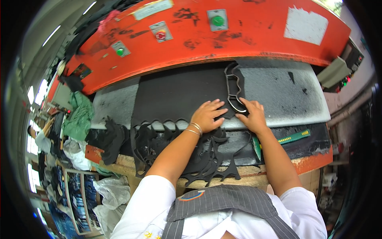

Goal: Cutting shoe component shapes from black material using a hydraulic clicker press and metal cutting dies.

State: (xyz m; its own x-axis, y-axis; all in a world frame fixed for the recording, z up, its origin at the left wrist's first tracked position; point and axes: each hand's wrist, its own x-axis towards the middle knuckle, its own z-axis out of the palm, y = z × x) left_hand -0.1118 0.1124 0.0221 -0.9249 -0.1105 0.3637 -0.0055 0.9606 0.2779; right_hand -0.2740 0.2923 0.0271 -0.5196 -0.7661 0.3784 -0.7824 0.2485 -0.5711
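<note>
Across the speckled grey pad (278, 87) | smooth black sheet (179, 91), near edge scalloped | left hand (207, 116) palm-down on it, fingers spread | wavy metal frame (228, 85) on sheet's right end | right hand (253, 115) bent, thumb and forefinger at frame's near end, grip unclear

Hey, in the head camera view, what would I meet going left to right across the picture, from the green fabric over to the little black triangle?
Green fabric, bunched black offcuts, left hand, metal cutting die, right hand, small black triangular scrap.
</note>
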